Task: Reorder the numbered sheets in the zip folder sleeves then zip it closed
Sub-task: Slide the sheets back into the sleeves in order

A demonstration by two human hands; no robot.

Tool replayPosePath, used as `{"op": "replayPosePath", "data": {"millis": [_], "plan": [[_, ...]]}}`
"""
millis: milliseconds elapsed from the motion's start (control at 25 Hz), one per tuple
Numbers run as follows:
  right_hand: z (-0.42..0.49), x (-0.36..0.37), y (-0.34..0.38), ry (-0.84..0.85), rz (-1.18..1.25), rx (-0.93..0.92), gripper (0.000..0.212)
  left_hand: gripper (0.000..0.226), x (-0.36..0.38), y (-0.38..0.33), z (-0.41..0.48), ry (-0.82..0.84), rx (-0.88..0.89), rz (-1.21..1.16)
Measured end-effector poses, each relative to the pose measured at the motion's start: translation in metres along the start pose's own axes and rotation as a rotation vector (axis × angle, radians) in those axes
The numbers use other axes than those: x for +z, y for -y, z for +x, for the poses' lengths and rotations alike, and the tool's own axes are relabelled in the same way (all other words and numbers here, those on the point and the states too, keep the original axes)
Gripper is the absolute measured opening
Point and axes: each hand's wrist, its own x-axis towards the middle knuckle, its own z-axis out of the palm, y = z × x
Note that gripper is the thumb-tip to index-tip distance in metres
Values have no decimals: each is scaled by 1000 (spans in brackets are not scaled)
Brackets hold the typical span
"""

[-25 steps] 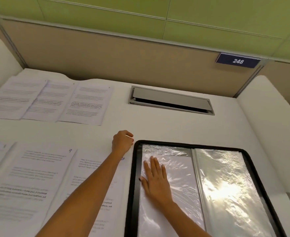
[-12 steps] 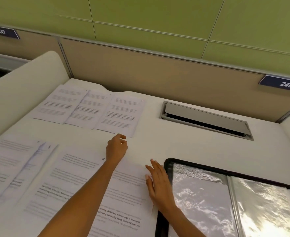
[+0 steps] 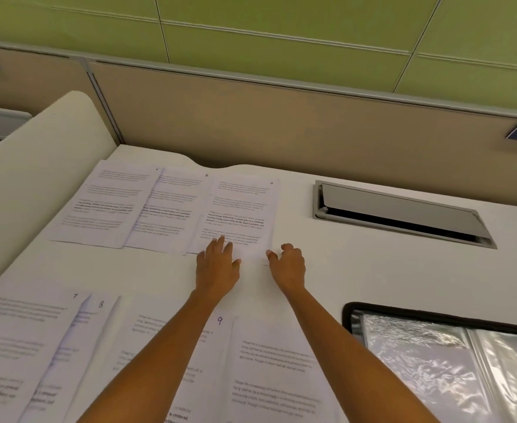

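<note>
Clear plastic sleeves (image 3: 418, 361) lie open in the black zip folder (image 3: 403, 312) at the near right of the white desk (image 3: 357, 270); sheets marked 7 (image 3: 22, 346), 8 (image 3: 98, 325) and 9 (image 3: 147, 331) overlap at near left; farther off, the left hand (image 3: 217, 264) presses straight fingers on the near edge of sheet 4 (image 3: 242, 209); the right hand (image 3: 287, 264), fingers curled, has its thumb at that sheet's near right corner, though a grip cannot be told; a grey hatch (image 3: 397, 212) lies beyond.

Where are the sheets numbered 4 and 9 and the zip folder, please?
sheet numbered 4 (image 3: 239, 215), head view, middle of the page.
sheet numbered 9 (image 3: 220, 322), head view, corner by its number.
zip folder (image 3: 346, 322), head view, black left rim.
</note>
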Motion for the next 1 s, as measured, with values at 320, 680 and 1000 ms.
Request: {"op": "replayPosePath", "data": {"millis": [320, 680, 1000], "plan": [[32, 21, 28, -76, -128, 105, 48, 57, 23, -4, 1, -13, 165, -30], [42, 1, 12, -176, 155, 203, 19, 53, 27, -7, 4, -52, 224, -88], [20, -37, -19, -170, 442, 186, 16, 56, 5, -16, 7, -137, 4, -362]]}}
